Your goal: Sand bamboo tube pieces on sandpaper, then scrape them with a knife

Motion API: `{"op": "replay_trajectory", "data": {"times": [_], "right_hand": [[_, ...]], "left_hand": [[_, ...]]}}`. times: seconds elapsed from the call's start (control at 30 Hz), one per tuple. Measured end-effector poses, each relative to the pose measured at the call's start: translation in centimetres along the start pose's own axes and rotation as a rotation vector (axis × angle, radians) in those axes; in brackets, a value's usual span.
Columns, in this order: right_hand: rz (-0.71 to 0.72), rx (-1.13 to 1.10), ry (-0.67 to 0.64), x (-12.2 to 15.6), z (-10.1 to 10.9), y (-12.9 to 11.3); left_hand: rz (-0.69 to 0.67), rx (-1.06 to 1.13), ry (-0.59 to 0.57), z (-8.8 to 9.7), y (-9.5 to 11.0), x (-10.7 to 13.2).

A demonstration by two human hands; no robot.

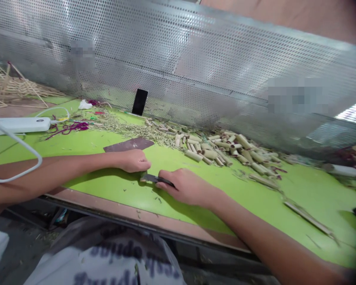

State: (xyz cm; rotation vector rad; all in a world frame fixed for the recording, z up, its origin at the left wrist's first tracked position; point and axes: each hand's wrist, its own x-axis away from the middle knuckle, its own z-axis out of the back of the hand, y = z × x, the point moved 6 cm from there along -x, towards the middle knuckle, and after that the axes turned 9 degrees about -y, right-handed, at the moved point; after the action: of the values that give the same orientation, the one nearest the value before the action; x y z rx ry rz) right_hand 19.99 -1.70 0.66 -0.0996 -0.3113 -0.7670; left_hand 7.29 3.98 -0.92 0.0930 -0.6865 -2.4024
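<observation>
My right hand [185, 185] is closed round the dark handle of a knife [154, 179], whose blade lies low over the green table [112, 188] and points left. My left hand [134, 160] is curled into a pinch right at the blade's tip. What its fingers hold is too small to make out. Both hands rest on the table near its front edge, almost touching each other.
A pile of short cut bamboo tubes [222, 148] lies behind the hands, with fine shavings [127, 128] to its left. A dark flat sheet [129, 144], a propped phone [139, 102], a white power strip [17, 124] with cable and a long bamboo strip [307, 217] also lie here. A perforated metal wall [195, 67] stands behind.
</observation>
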Motion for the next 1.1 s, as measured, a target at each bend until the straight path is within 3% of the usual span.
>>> {"op": "replay_trajectory", "data": {"times": [0.37, 0.57, 0.83, 1.1], "right_hand": [[0.066, 0.056, -0.019, -0.4, 0.3, -0.2], [0.025, 0.058, 0.019, 0.1, -0.1, 0.2], [0.057, 0.035, -0.065, 1.2, 0.3, 1.0], [0.054, 0.079, -0.031, 0.5, 0.2, -0.2]], "left_hand": [[-0.025, 0.028, -0.009, -0.2, 0.7, -0.8], [-0.045, 0.066, -0.033, -0.6, 0.9, -1.3], [-0.061, 0.1, -0.067, -0.7, 0.6, -1.0], [-0.029, 0.097, -0.059, -0.6, 0.5, -0.9]]}}
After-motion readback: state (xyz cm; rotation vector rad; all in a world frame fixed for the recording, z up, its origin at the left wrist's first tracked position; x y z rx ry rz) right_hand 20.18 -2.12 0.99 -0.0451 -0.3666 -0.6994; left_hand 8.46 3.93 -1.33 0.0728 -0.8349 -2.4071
